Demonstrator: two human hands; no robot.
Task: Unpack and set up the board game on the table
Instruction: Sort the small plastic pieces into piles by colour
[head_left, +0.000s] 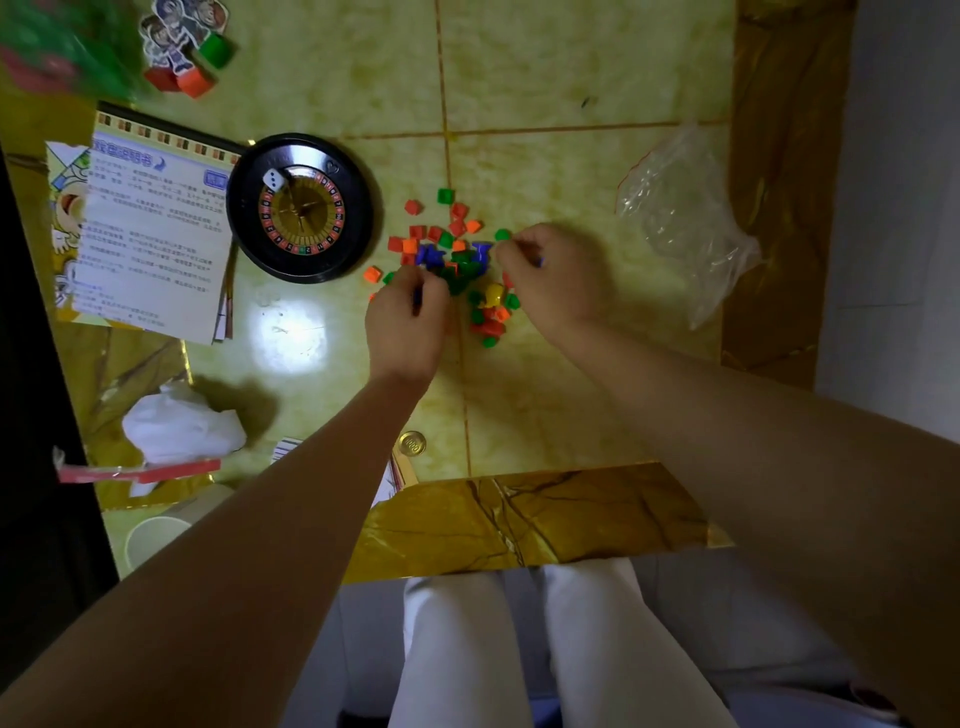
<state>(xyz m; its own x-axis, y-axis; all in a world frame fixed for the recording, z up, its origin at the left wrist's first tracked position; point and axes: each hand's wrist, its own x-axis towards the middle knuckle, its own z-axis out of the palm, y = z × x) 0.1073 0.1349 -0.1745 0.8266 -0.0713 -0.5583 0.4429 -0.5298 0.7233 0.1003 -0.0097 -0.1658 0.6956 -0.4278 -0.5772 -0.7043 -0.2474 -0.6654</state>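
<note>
Grips of left hand (408, 317) and right hand (553, 275) pinch blue pieces (417, 299) over the pile (460, 257)

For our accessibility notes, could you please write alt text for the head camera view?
Seen from above, a person's left hand and right hand pinch small coloured plastic pieces from a scattered pile on a yellow-green table. A roulette wheel holding a white die and a rule sheet lie to the left, a clear bag to the right.

Gold coin (413, 444): "000" legible. Rule sheet (156, 228) txt, roulette wheel (301, 208) nos. too blurred.
</note>
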